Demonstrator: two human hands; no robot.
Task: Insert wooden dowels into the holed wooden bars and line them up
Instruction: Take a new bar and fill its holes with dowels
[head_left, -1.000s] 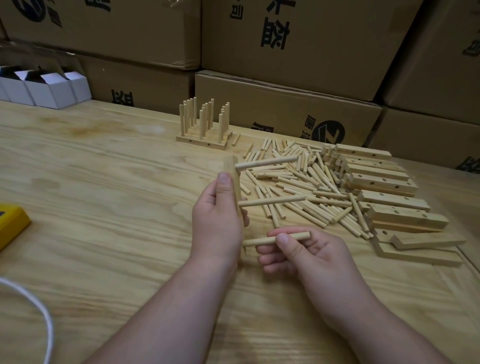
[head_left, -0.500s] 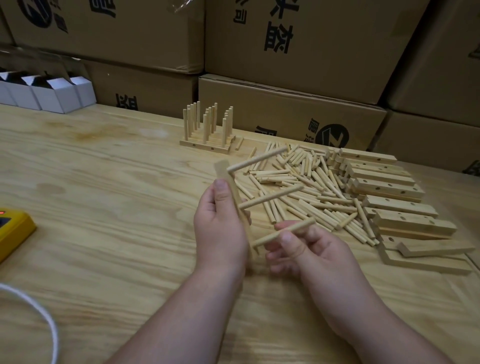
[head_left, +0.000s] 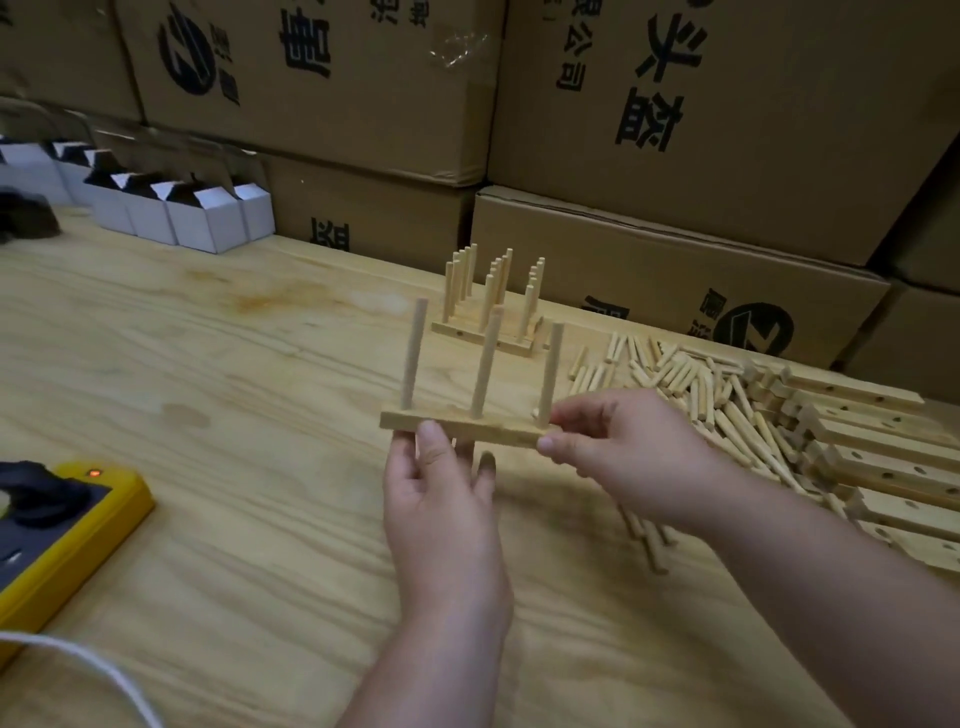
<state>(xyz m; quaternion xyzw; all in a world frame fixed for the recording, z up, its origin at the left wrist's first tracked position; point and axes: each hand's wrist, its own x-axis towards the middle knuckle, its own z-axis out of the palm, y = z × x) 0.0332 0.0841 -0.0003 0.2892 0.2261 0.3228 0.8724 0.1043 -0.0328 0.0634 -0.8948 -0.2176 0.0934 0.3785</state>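
Note:
A holed wooden bar is held level above the table, with three dowels standing upright in it. My left hand pinches the bar's left half from below, thumb on its front face. My right hand grips the bar's right end beside the third dowel. Behind it, several finished bars with upright dowels stand lined up in a row. A heap of loose dowels lies to the right, next to a stack of empty holed bars.
Cardboard boxes wall off the back of the wooden table. White open cartons stand at the back left. A yellow device with a white cable lies at the left front edge.
The bar has turned from upright with dowels pointing right to level with dowels pointing up, and moved up toward the finished row. My right hand shifted from the third dowel to the bar's end.

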